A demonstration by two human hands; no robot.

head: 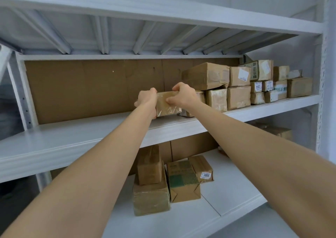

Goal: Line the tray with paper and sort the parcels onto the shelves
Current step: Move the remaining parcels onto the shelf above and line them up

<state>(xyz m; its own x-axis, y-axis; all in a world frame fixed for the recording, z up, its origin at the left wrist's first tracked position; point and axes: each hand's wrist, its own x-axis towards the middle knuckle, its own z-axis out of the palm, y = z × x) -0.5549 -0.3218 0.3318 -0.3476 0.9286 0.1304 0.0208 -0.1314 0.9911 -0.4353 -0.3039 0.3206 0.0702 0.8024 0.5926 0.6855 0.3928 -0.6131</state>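
A small brown taped parcel (pixel 167 104) stands on the middle white shelf (pixel 81 136), just left of a row of stacked parcels (pixel 236 85). My left hand (pixel 146 99) grips its left side, fingers curled round the far edge. My right hand (pixel 181 95) grips its top right corner, thumb on the near face. Both arms reach up from below. No tray or paper is in view.
Brown cardboard (pixel 94 90) backs the middle shelf; its left half is bare. The lower shelf (pixel 227 186) holds several parcels (pixel 163 179), one labelled 3006. Another shelf (pixel 163 10) runs overhead. A white upright (pixel 321 92) stands at the right.
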